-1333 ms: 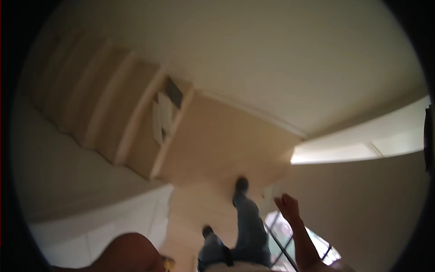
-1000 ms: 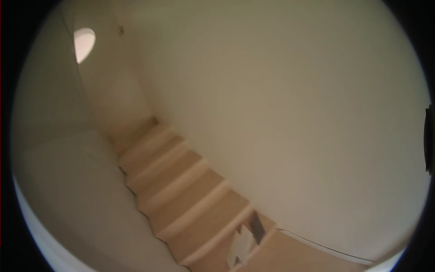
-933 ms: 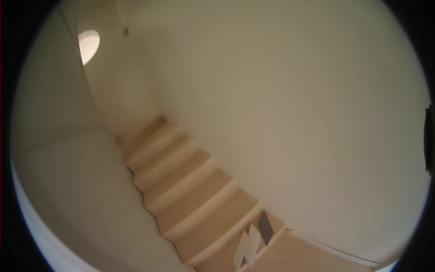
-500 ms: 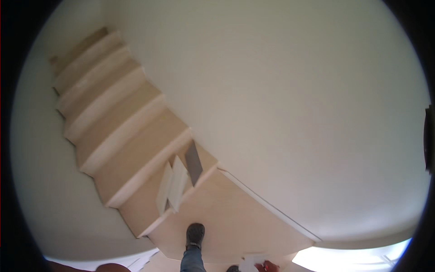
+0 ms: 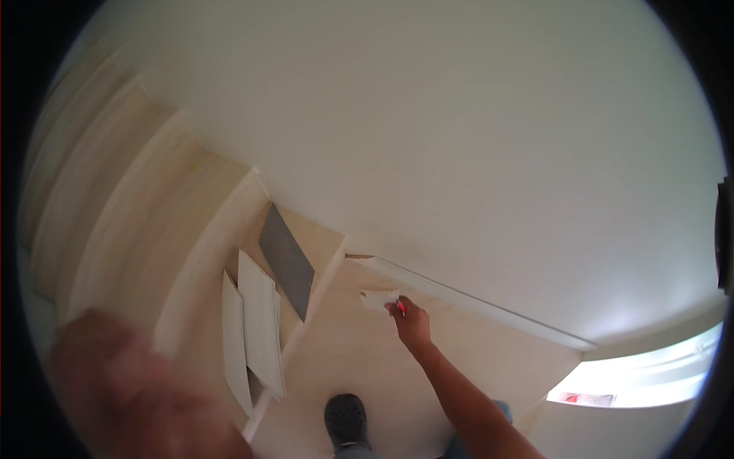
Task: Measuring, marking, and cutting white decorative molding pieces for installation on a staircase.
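Note:
My right hand point(image 5: 414, 321) reaches out over the landing, its fingers closed round a small white flat piece point(image 5: 378, 300). Something small and red point(image 5: 402, 307) shows at the same fingers; its kind is too small to make out. Close to the piece, a white skirting strip point(image 5: 459, 293) runs along the foot of the wall. My left hand point(image 5: 126, 382) is a large blur at the lower left, in front of the steps, and its fingers are smeared by motion. White boards point(image 5: 260, 321) and a grey rectangular sheet point(image 5: 287, 260) lie on the lowest step.
Pale wooden stairs point(image 5: 206, 191) climb to the left. A plain light wall point(image 5: 474, 153) bounds the far side. My dark clog point(image 5: 346, 419) stands on the wooden landing point(image 5: 344, 344). A bright opening point(image 5: 650, 367) lies at the right, with a drop beside the landing edge.
My right hand has come up from the lower edge with the white piece, reaching toward the wall. My left hand has risen into view at the lower left. The view has shifted closer to the landing.

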Available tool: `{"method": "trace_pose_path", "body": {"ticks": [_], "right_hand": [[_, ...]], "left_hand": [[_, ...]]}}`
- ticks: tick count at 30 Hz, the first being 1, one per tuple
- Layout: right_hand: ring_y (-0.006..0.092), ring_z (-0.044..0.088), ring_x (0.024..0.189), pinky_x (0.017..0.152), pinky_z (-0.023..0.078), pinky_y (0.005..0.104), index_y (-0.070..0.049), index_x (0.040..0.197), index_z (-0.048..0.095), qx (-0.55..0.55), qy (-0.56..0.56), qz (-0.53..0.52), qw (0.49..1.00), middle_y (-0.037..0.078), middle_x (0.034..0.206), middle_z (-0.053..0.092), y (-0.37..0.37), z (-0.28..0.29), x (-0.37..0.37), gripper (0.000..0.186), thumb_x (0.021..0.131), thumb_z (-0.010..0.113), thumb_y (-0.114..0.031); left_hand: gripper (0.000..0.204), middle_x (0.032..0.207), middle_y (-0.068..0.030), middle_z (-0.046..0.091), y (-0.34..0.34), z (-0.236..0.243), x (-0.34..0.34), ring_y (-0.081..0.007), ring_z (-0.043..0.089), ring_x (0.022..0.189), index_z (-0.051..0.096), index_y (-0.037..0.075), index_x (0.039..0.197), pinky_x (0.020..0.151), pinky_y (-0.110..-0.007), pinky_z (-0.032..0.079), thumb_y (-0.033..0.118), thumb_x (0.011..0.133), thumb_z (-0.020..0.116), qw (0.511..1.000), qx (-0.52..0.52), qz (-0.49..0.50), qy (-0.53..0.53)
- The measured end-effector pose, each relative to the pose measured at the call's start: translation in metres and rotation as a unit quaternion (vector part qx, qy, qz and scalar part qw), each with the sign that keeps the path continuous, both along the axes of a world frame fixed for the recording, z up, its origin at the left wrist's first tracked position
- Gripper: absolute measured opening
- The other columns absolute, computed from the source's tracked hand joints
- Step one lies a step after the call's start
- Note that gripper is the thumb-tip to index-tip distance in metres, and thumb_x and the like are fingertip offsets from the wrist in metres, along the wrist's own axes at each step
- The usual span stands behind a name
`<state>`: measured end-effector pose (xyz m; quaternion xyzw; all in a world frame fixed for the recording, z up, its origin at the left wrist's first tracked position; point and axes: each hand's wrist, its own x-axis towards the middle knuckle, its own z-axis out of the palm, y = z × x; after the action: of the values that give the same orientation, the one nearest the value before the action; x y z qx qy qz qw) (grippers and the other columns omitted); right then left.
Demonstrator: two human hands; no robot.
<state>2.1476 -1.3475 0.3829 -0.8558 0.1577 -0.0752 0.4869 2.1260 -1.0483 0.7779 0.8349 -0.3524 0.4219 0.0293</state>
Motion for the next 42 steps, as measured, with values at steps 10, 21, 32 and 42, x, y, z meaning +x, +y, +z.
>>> {"method": "trace_pose_path", "body": {"ticks": [10, 21, 32, 42], "right_hand": [[0.0369, 0.066, 0.077, 0.067, 0.051, 0.0450, -0.011, 0.105, 0.071, -0.044, -0.028, -0.033, 0.998, 0.015, 0.080, 0.069, 0.042, -0.045, 0.110, 0.025, 0.096, 0.067, -0.034], [0.0281, 0.065, 0.071, 0.068, 0.051, 0.0383, -0.008, 0.104, 0.070, 0.056, -0.035, -0.127, 0.990, 0.012, 0.079, 0.069, 0.055, -0.061, 0.138, 0.024, 0.094, 0.070, -0.030], [0.0330, 0.068, 0.094, 0.079, 0.054, 0.0423, -0.005, 0.121, 0.060, 0.045, -0.014, -0.153, 0.987, 0.016, 0.106, 0.069, 0.060, -0.095, 0.096, 0.033, 0.093, 0.068, -0.019], [0.0353, 0.064, 0.107, 0.085, 0.054, 0.0460, 0.000, 0.119, 0.062, -0.024, -0.005, -0.097, 0.995, 0.017, 0.113, 0.069, 0.062, -0.147, 0.083, 0.036, 0.092, 0.067, -0.023]], "left_hand": [[0.019, 0.097, -0.0147, 0.070, -0.054, -0.342, 0.231, -0.0266, 0.069, 0.086, 0.069, -0.001, 0.112, 0.079, -0.036, 0.054, 0.008, 0.095, 0.067, 0.832, -0.230, -0.075, 0.499], [0.027, 0.104, -0.0107, 0.068, -0.091, -0.394, 0.274, -0.0283, 0.066, 0.095, 0.069, 0.003, 0.110, 0.082, -0.038, 0.054, 0.014, 0.086, 0.075, 0.864, -0.062, -0.190, 0.462], [0.020, 0.096, -0.0081, 0.064, -0.098, -0.398, 0.278, -0.0295, 0.062, 0.094, 0.062, 0.002, 0.099, 0.078, -0.042, 0.053, 0.005, 0.082, 0.074, 0.908, -0.016, -0.206, 0.364], [0.027, 0.100, -0.0085, 0.067, -0.101, -0.403, 0.284, -0.0290, 0.060, 0.096, 0.063, 0.002, 0.103, 0.080, -0.040, 0.053, -0.003, 0.079, 0.073, 0.882, 0.009, -0.237, 0.407]]}}
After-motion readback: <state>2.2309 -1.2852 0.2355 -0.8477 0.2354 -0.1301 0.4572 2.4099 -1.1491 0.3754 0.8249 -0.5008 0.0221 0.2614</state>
